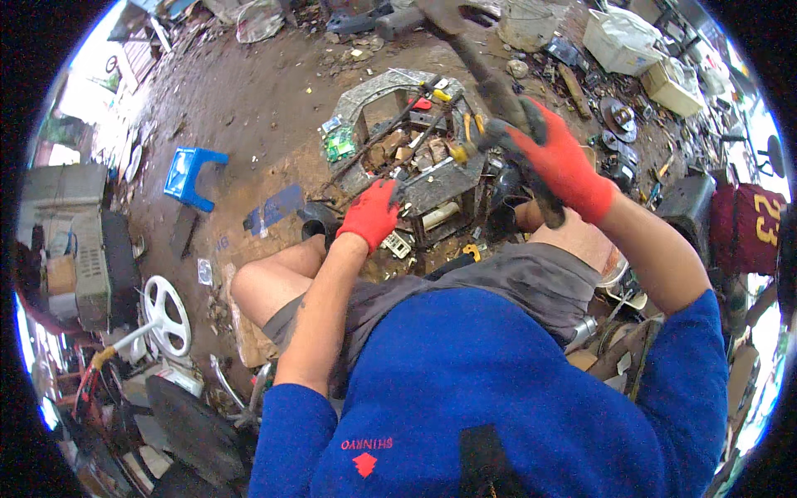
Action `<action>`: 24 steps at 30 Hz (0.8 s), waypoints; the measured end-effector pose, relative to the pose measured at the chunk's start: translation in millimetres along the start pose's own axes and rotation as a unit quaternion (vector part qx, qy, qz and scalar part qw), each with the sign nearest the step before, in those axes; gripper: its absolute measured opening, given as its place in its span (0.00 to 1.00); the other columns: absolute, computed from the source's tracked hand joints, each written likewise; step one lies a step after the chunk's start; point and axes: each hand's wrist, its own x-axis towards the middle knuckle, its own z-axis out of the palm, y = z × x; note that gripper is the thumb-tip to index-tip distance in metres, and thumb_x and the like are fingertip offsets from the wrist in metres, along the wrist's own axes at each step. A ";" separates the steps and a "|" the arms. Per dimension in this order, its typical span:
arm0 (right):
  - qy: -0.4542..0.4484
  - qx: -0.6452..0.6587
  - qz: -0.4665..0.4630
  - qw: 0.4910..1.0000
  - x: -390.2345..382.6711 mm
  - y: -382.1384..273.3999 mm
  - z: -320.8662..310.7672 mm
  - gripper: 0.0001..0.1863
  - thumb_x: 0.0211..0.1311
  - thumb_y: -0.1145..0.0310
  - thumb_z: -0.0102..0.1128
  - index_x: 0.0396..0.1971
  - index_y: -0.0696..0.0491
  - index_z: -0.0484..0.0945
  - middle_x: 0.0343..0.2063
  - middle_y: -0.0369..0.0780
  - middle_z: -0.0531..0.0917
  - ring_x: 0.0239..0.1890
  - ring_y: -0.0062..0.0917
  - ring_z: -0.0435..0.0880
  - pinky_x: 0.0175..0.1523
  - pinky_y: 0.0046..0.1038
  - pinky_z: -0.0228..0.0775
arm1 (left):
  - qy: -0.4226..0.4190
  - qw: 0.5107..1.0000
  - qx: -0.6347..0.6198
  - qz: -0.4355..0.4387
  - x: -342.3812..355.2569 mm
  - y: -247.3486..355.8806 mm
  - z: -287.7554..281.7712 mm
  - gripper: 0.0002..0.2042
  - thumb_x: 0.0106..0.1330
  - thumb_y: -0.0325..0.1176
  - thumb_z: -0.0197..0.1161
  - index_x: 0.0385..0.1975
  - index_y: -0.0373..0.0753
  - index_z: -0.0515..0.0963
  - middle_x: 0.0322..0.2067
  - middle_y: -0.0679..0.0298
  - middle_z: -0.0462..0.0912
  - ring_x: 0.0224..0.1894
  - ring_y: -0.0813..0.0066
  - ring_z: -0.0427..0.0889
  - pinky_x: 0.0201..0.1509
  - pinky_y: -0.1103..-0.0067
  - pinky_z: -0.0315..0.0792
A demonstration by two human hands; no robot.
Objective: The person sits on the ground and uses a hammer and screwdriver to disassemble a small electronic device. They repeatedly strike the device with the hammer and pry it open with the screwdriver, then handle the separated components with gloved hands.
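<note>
My right hand [564,166], in a red glove, grips a long dark hammer [490,83] by its shaft, its head high at the top of the view. My left hand [372,212], also gloved, is lower, at the near left edge of a grimy octagonal work stand [359,101], fingers closed on something I cannot make out. A green circuit board [339,143] lies on the stand's left rim. Yellow-handled tools [442,95] and a red item [419,104] lie toward the back right. Long dark rods [375,141] cross broken pieces in its middle.
A blue plastic stool [193,178] stands left on the littered dirt floor. A white wheel [166,315] and dark bulky equipment [83,245] are at left. White crates [623,41] and scrap sit back right, a maroon bag [739,228] far right. My knees flank the stand's near side.
</note>
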 end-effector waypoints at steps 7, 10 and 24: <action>0.042 0.031 0.083 0.995 11.5 77.9 69.6 0.26 0.58 0.52 0.58 0.49 0.57 0.73 0.42 0.50 0.81 0.45 0.42 0.80 0.51 0.35 0.70 | 0.060 0.992 -0.044 -0.101 -26.4 -26.7 -9.7 0.24 0.61 0.36 0.57 0.57 0.34 0.66 0.58 0.46 0.68 0.60 0.49 0.66 0.63 0.66 0.61; 0.031 -0.036 0.152 0.987 -0.3 117.6 105.2 0.30 0.57 0.51 0.57 0.51 0.60 0.69 0.45 0.55 0.78 0.49 0.47 0.77 0.54 0.39 0.68 | 0.046 0.989 -0.029 -0.136 -32.6 -31.8 -17.5 0.24 0.62 0.37 0.57 0.56 0.33 0.67 0.56 0.45 0.70 0.58 0.50 0.68 0.62 0.66 0.63; -0.085 -0.189 0.197 0.958 -4.4 155.6 130.3 0.30 0.56 0.47 0.54 0.44 0.61 0.71 0.41 0.55 0.80 0.45 0.47 0.79 0.52 0.41 0.69 | 0.212 0.861 -0.394 -0.241 -66.9 -44.4 -38.0 0.08 0.64 0.31 0.59 0.38 0.33 0.77 0.31 0.65 0.81 0.33 0.80 0.77 0.36 0.83 0.70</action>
